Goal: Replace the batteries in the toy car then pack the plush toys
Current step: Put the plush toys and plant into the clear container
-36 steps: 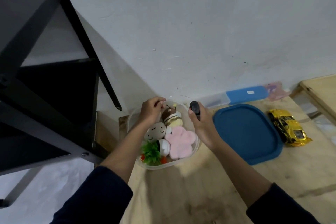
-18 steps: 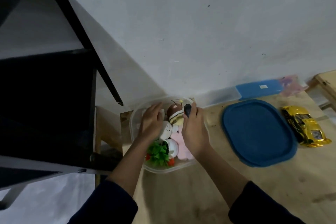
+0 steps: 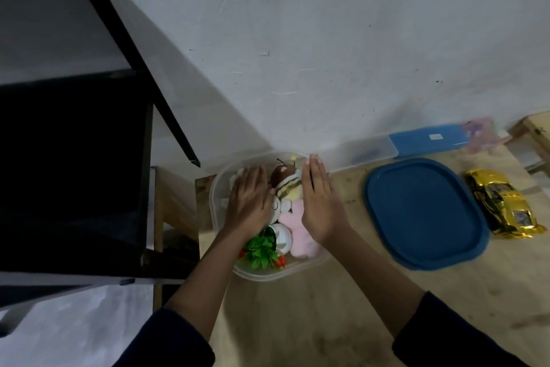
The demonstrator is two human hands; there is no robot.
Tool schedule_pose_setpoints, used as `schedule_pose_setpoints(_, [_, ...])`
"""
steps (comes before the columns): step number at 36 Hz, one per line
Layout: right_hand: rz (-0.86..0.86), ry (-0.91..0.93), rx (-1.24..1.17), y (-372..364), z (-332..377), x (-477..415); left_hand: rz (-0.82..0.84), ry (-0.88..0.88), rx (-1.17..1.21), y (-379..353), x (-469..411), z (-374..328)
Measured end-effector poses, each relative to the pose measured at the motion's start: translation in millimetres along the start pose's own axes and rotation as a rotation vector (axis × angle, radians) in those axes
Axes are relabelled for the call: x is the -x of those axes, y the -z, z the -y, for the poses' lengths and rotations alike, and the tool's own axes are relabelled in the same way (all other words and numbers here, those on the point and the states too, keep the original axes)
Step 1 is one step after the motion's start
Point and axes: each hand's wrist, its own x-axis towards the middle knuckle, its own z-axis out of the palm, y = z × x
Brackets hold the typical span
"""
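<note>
A clear plastic tub (image 3: 262, 273) sits on the wooden table by the wall, filled with plush toys: a brown bee plush (image 3: 286, 179), a pink plush (image 3: 299, 237), a white round one and a green leafy one (image 3: 262, 250). My left hand (image 3: 250, 203) lies flat with straight fingers on the toys at the tub's left side. My right hand (image 3: 320, 203) lies flat over the toys at the tub's right side. The tub's blue lid (image 3: 422, 212) rests on the table to the right. Beyond it lies the gold toy car (image 3: 503, 203).
A black metal shelf frame (image 3: 89, 143) stands close on the left. A clear box with a blue lid (image 3: 425, 140) sits against the white wall (image 3: 327, 39). A second wooden table corner (image 3: 535, 125) shows at the far right.
My right hand held a small dark object beside the tub; now it lies flat over the toys and the object is out of sight. My left hand has flattened onto the toys too.
</note>
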Motion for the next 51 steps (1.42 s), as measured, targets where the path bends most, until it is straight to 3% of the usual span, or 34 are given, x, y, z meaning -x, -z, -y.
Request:
schedule_pose_setpoints(2, [0.039, -0.006, 0.002, 5.8, 1.7, 0.8, 0.018, -0.002, -0.013, -0.7, 0.7, 0.4])
schedule_pose_setpoints(7, [-0.067, 0.01, 0.051, -8.9, 1.1, -1.7, 0.08, 0.027, 0.041, 2.5, 5.8, -0.5])
schedule_pose_setpoints(14, [0.006, 0.018, -0.091, -13.9, -1.4, -5.3, 0.091, 0.059, 0.102, 5.0, 8.2, -1.8])
schedule_pose_setpoints(30, [0.248, -0.059, -0.106, -25.9, -1.5, -10.9, 0.156, 0.139, 0.169, 4.4, 9.1, 0.9])
schedule_pose_setpoints(41, [0.291, -0.025, -0.073, -20.0, -3.2, -7.2, 0.143, 0.132, 0.098, 6.8, 9.9, 0.9])
schedule_pose_setpoints(51, [0.357, -0.188, -0.167, -17.1, 17.5, 7.5, 0.221, 0.14, 0.108, 12.0, 10.0, 4.5])
